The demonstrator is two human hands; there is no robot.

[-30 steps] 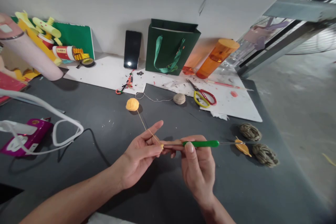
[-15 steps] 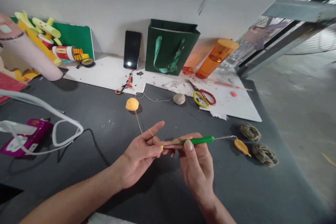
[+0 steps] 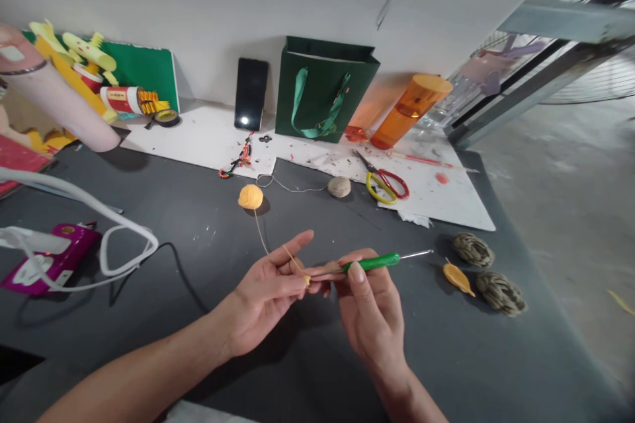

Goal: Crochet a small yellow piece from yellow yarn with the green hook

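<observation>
My right hand (image 3: 372, 310) is closed round the green handle of a crochet hook (image 3: 378, 262). One metal end of the hook sticks out to the right; the other reaches left to my left hand's fingertips. My left hand (image 3: 268, 304) pinches a tiny piece of yellow crochet (image 3: 307, 281) between thumb and finger, its index finger raised. Yellow yarn (image 3: 294, 258) runs over that finger and back to a yellow yarn ball (image 3: 251, 197) on the grey table. The hook's left tip is too small to make out at the stitches.
To the right lie a yellow crocheted leaf (image 3: 457, 277) and two grey-green yarn bundles (image 3: 472, 250). Scissors (image 3: 387, 185), a beige yarn ball (image 3: 339, 186), a phone (image 3: 251, 94), a green paper bag (image 3: 325, 89) and an orange bottle (image 3: 411, 111) stand or lie behind. A purple power strip (image 3: 54, 258) with cables is left.
The crochet hook has shifted slightly left in my right hand, its right tip now farther from the yellow leaf. My left hand keeps nearly the same pose.
</observation>
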